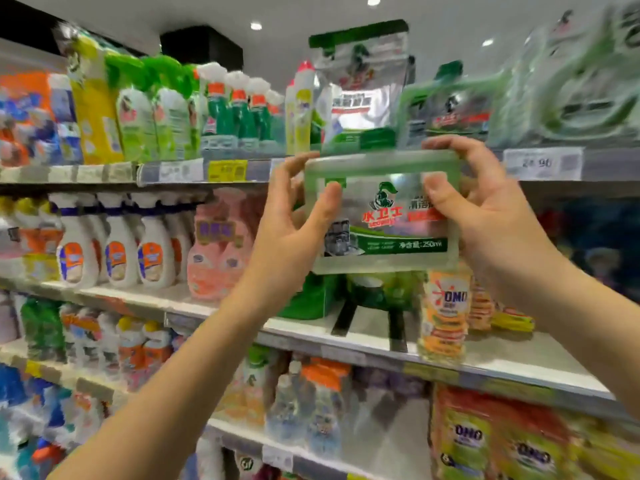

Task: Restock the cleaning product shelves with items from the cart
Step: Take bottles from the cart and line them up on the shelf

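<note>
A flat, clear plastic pack with a pale green rim is held upright in both hands, in front of the top shelf's front edge. On its label a green helmeted figure, red Chinese characters and a dark green band reading 250ml are printed, with a small dishwasher picture at the lower left. The left grip is closed on the pack's left edge, thumb on the front, fingers behind. The right grip is closed on the upper right corner, thumb pressed on the label, fingers curled over the rim. Behind and above the pack, a silver-and-green pouch is stood on the top shelf. Below the pack, an orange OMO bottle is seen on the next shelf down.
</note>
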### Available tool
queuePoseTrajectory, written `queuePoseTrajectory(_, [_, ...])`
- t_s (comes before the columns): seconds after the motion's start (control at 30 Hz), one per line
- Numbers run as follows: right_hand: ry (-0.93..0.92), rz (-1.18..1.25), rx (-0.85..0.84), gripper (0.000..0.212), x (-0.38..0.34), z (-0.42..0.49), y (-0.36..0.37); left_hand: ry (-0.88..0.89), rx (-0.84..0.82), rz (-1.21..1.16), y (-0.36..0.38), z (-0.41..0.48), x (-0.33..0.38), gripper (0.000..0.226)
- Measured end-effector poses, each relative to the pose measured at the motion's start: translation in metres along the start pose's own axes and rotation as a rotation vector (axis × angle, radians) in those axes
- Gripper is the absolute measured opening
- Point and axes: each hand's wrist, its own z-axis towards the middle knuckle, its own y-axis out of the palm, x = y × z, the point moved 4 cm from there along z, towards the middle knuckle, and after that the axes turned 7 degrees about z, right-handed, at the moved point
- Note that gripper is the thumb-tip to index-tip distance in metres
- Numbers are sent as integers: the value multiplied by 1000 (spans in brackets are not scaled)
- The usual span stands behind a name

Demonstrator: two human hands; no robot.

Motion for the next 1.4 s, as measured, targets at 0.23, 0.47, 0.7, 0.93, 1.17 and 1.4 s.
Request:
queuePoseTrajectory(0.23, [-94,-154,109,25,-32,65,-56,258,-16,210,46,100,-1,41])
queuePoseTrajectory(0.47, [-160,-265,160,22,-35,122,-96,393,49,319,89,180,-20,50])
queuePoseTrajectory(0.7, [-201,-345,147,24,-19,156,-119,381,96,423,109,215,-41,59])
queuePoseTrajectory(0.93, [-179,-460,152,29,0,163,-123,391,30,336,113,224,-56,43])
queuePoseTrajectory(1.17, [-158,-1029,168,24,8,166,-128,450,22,471,118,223,-55,33])
queuePoseTrajectory(1.4, [-232,-1255,-16,70,19,159,-122,490,105,869,119,220,-55,40])
